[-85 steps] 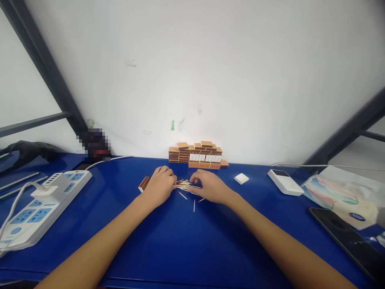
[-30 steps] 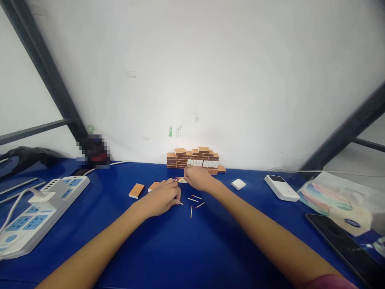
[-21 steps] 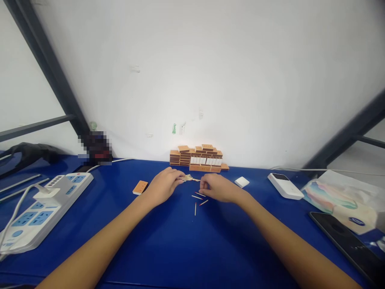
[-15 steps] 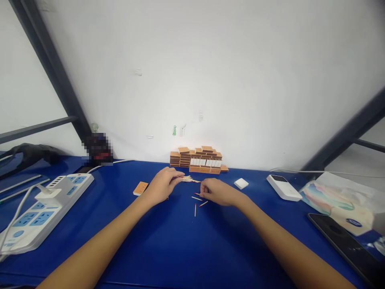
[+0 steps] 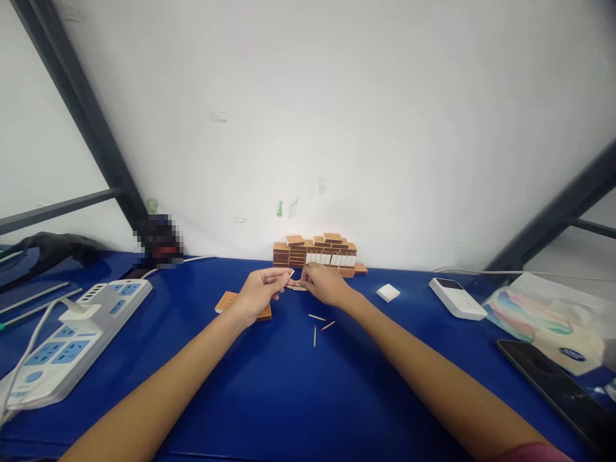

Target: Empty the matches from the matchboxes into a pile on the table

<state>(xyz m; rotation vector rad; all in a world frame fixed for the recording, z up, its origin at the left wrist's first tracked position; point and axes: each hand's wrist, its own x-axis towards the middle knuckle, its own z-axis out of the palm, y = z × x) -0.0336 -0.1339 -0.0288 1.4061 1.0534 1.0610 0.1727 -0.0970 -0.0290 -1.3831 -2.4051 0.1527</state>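
My left hand is closed in a pinch, with a pale matchstick poking up from its fingertips. Just to its right, the curled fingers of my right hand pinch at the small pile of matchsticks on the table; how many they grip is hidden. Three loose red-tipped matches, one of them this match, lie nearer to me. Below my left wrist is an orange matchbox, partly covered, with another matchbox beside it.
Stacked matchboxes stand against the wall, some with white ends showing. A small white square block and a white device with a dark screen lie rightward, near a phone and a tissue pack. A power strip lies left.
My right hand has moved left to the match pile, and the match near its fingers has left its spot. My left hand has drawn back slightly, lifting a matchstick.
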